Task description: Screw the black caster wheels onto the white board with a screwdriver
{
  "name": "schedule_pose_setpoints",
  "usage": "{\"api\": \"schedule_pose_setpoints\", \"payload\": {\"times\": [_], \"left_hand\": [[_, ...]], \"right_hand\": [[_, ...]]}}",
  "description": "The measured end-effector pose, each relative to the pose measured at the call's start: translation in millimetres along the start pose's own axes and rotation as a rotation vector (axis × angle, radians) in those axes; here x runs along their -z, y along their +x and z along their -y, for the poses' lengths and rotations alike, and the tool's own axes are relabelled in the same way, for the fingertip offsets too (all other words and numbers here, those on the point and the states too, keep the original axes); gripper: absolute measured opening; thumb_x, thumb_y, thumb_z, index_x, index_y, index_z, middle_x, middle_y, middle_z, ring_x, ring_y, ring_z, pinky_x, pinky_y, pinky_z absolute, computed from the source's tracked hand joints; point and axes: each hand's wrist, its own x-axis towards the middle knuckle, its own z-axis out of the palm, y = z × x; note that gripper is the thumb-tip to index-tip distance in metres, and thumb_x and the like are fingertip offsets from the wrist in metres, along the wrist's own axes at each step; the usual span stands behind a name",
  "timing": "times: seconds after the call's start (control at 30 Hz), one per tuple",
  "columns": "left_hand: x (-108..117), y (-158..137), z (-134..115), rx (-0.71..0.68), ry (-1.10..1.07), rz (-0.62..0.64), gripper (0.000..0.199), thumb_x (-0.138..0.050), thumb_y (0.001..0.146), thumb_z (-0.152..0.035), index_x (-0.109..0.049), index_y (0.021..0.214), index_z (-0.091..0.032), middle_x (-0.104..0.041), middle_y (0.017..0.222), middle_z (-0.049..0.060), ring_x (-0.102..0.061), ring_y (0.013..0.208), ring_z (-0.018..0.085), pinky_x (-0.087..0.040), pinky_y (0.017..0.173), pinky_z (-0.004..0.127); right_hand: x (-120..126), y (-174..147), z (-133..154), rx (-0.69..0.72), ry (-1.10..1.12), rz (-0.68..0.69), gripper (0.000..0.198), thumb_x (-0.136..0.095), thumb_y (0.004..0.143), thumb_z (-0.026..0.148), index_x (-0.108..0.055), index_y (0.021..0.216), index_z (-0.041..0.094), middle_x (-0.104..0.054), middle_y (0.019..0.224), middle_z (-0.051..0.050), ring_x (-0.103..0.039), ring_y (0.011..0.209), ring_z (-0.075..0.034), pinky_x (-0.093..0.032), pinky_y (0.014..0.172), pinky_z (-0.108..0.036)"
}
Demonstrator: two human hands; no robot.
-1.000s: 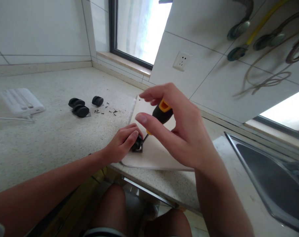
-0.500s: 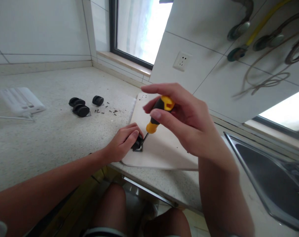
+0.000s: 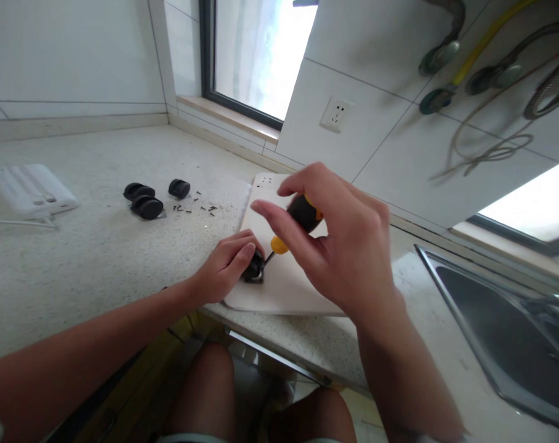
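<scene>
My left hand is closed on a black caster wheel, pressing it by its metal plate against the near left corner of a white board. In my right hand is a yellow and black screwdriver, held loosely with thumb and forefinger reaching past the handle. The screwdriver slants down to the left, its tip at the caster's plate. Whether a screw sits under the tip, I cannot make out.
Several loose screws lie left of the board, near three more casters. A white power bank with a cable rests at far left. On the right is a steel sink. The counter's front edge runs above my knees.
My right hand has turned about the screwdriver handle, thumb shifting left and wrist rolling. My left hand stays on the caster. The whole view has shifted slightly.
</scene>
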Motion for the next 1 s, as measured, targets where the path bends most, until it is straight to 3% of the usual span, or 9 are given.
{"api": "schedule_pose_setpoints", "payload": {"times": [0.13, 0.33, 0.47, 0.57, 0.63, 0.73, 0.8, 0.87, 1.0], "left_hand": [[1, 1, -3, 0.019, -0.010, 0.024, 0.043, -0.039, 0.117, -0.038, -0.071, 0.094, -0.019, -0.068, 0.092, 0.005, -0.064, 0.087, 0.020, -0.049, 0.082, 0.036], [2, 1, -6, 0.040, 0.009, 0.039, 0.044, -0.038, 0.116, -0.035, -0.070, 0.092, -0.019, -0.067, 0.092, 0.004, -0.063, 0.086, 0.019, -0.048, 0.081, 0.036], [1, 0, -1, 0.003, 0.001, 0.007, 0.045, -0.041, 0.117, -0.041, -0.072, 0.093, -0.020, -0.067, 0.089, 0.004, -0.063, 0.084, 0.020, -0.050, 0.078, 0.036], [0, -1, 3, -0.029, -0.002, -0.014, 0.046, -0.041, 0.118, -0.043, -0.073, 0.093, -0.020, -0.068, 0.088, 0.004, -0.062, 0.082, 0.019, -0.050, 0.078, 0.035], [0, -1, 3, -0.020, -0.008, -0.006, 0.046, -0.041, 0.118, -0.042, -0.073, 0.094, -0.020, -0.070, 0.091, 0.004, -0.064, 0.085, 0.020, -0.050, 0.080, 0.036], [0, -1, 3, -0.010, -0.014, 0.005, 0.047, -0.041, 0.118, -0.043, -0.072, 0.093, -0.020, -0.070, 0.092, 0.005, -0.064, 0.087, 0.021, -0.051, 0.082, 0.036], [0, -1, 3, -0.002, -0.007, 0.000, 0.047, -0.041, 0.118, -0.044, -0.072, 0.092, -0.020, -0.069, 0.092, 0.005, -0.063, 0.086, 0.021, -0.051, 0.082, 0.037], [1, -1, 1, 0.012, 0.000, 0.004, 0.047, -0.041, 0.118, -0.044, -0.072, 0.093, -0.020, -0.069, 0.093, 0.006, -0.064, 0.087, 0.022, -0.051, 0.084, 0.038], [2, 0, -3, 0.036, -0.009, 0.030, 0.047, -0.038, 0.117, -0.044, -0.071, 0.094, -0.020, -0.068, 0.095, 0.007, -0.064, 0.089, 0.022, -0.052, 0.084, 0.038]], "right_hand": [[-1, 5, -19, 0.063, 0.337, 0.201, 0.040, -0.059, 0.109, 0.036, -0.061, 0.147, 0.025, -0.074, 0.128, -0.005, -0.071, 0.105, -0.016, -0.059, 0.091, -0.034], [-8, 7, -23, -0.016, -0.140, -0.118, 0.030, -0.071, 0.103, 0.050, -0.073, 0.094, 0.021, -0.068, 0.075, 0.001, -0.057, 0.068, -0.012, -0.044, 0.067, -0.033], [2, 4, -12, 0.109, 0.205, 0.124, 0.025, -0.064, 0.108, 0.038, -0.071, 0.124, 0.020, -0.078, 0.119, -0.005, -0.072, 0.103, -0.016, -0.056, 0.090, -0.032], [14, 4, -7, 0.137, 0.482, 0.344, 0.041, -0.053, 0.113, 0.031, -0.059, 0.152, 0.023, -0.070, 0.148, -0.005, -0.071, 0.124, -0.016, -0.057, 0.103, -0.030], [18, 2, -2, 0.115, 0.328, 0.355, 0.040, -0.054, 0.113, 0.036, -0.062, 0.151, 0.024, -0.077, 0.132, -0.004, -0.074, 0.110, -0.015, -0.056, 0.095, -0.030], [15, -2, 8, 0.028, -0.115, 0.161, 0.036, -0.061, 0.110, 0.049, -0.074, 0.130, 0.022, -0.076, 0.091, -0.002, -0.067, 0.076, -0.014, -0.049, 0.073, -0.034], [10, -3, 10, 0.002, -0.207, 0.085, 0.039, -0.063, 0.107, 0.057, -0.074, 0.117, 0.021, -0.071, 0.081, -0.001, -0.062, 0.067, -0.014, -0.047, 0.067, -0.035], [9, -2, 6, 0.012, -0.054, 0.145, 0.035, -0.063, 0.107, 0.053, -0.069, 0.122, 0.022, -0.075, 0.094, -0.002, -0.068, 0.077, -0.016, -0.054, 0.073, -0.035], [14, 1, -10, 0.029, 0.422, 0.332, 0.043, -0.053, 0.110, 0.027, -0.050, 0.152, 0.024, -0.065, 0.152, -0.009, -0.067, 0.132, -0.020, -0.061, 0.106, -0.038]]}}
